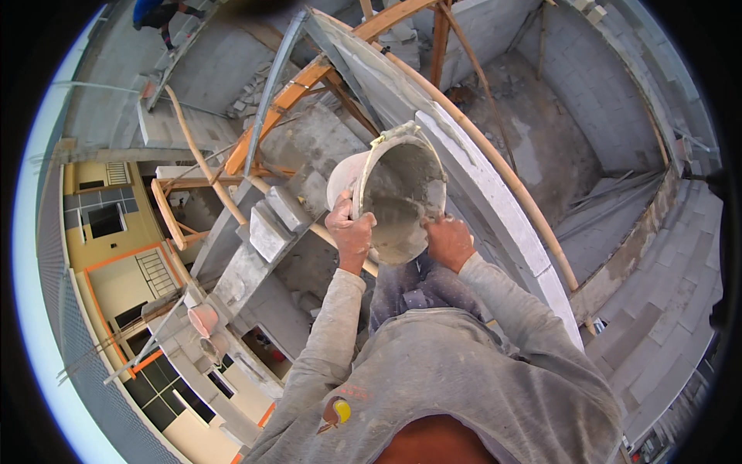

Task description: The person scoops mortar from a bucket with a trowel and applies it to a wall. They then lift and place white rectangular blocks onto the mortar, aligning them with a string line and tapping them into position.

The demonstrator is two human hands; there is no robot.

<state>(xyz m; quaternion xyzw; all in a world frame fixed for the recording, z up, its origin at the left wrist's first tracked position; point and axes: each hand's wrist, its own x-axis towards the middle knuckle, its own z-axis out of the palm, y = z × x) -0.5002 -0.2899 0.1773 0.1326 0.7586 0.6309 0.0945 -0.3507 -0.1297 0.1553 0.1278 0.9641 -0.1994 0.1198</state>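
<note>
Both my hands hold a bucket [345, 179] in front of my waist, tilted so its mouth faces me. Wet grey mortar [394, 220] lies in its lower part, and its inner wall is coated with the same grey. My left hand [352, 230] is closed on the left side of the rim, thumb toward the inside. On the right side of the rim, my right hand [450, 241] grips with its fingers curled. A thin handle [384, 136] rests against the far edge of the rim.
A block wall [495, 197] runs close on my right, with a long bamboo pole [510, 182] along it. Orange timber [290, 93] stands ahead to the left. Pale blocks [268, 232] sit on a wall at left. Far below lie rooms with rubble; a person [158, 15] is at the far left.
</note>
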